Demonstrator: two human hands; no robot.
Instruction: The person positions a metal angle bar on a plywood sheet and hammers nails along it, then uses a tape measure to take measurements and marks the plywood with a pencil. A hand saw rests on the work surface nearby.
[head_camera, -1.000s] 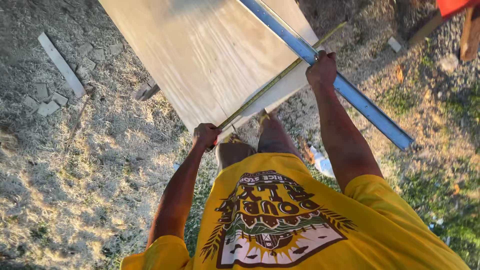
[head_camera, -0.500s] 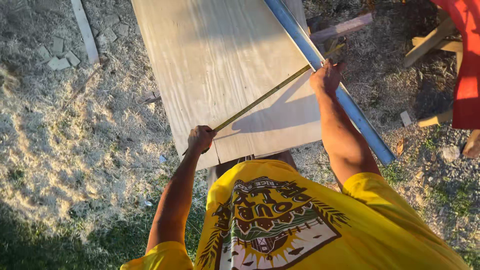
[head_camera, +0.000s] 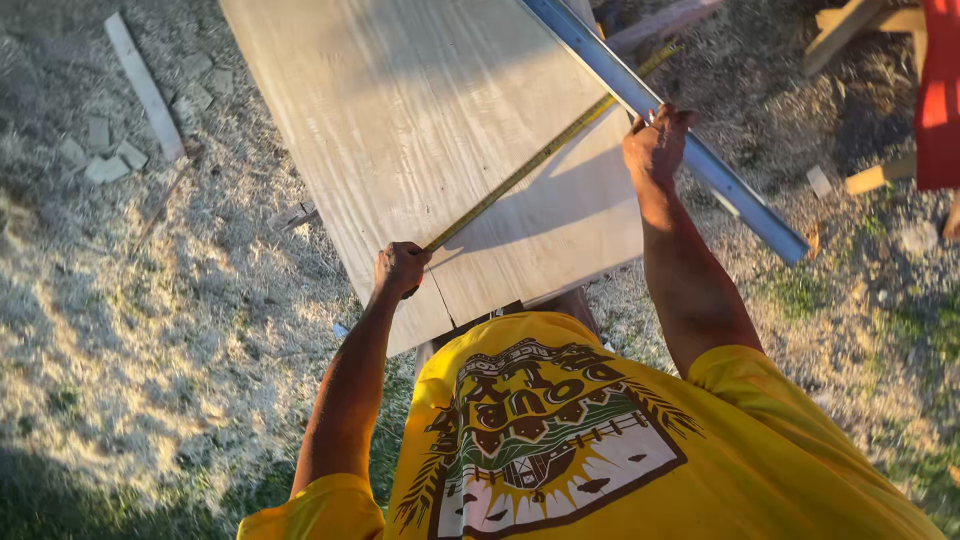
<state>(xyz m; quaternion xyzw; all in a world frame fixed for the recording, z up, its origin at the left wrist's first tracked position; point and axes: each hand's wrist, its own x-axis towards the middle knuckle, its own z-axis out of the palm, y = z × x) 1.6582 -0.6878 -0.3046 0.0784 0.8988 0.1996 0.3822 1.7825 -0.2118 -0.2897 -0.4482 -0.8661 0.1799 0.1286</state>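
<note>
Across the dry, straw-strewn ground lies the biggest thing in view, a broad pale plywood sheet, raised on some support hidden beneath it, its near corner just in front of the person's yellow printed shirt. Along the sheet's right edge runs a long grey metal straightedge, slanting away and overhanging the near end. And there's the yellow measuring tape, stretched taut on a diagonal right across the board's face, from the left edge to the straightedge and a little past it.

Now the hands. The left hand sits at the board's left edge, fingers curled tight around the near end of the tape, pinning it there. The right hand is up at the far side, closed over the tape where it meets the straightedge, fingers pressed down on both, though exactly which it pinches is hard to tell.

Judging by this, the tape is laid and tensioned, so the reading is underway; no pencil or mark shows on the wood, so any marking looks not yet done.

Smaller bits: a thin pale wooden strip lies well off to the left, and small timber offcuts are scattered on the right.
</note>
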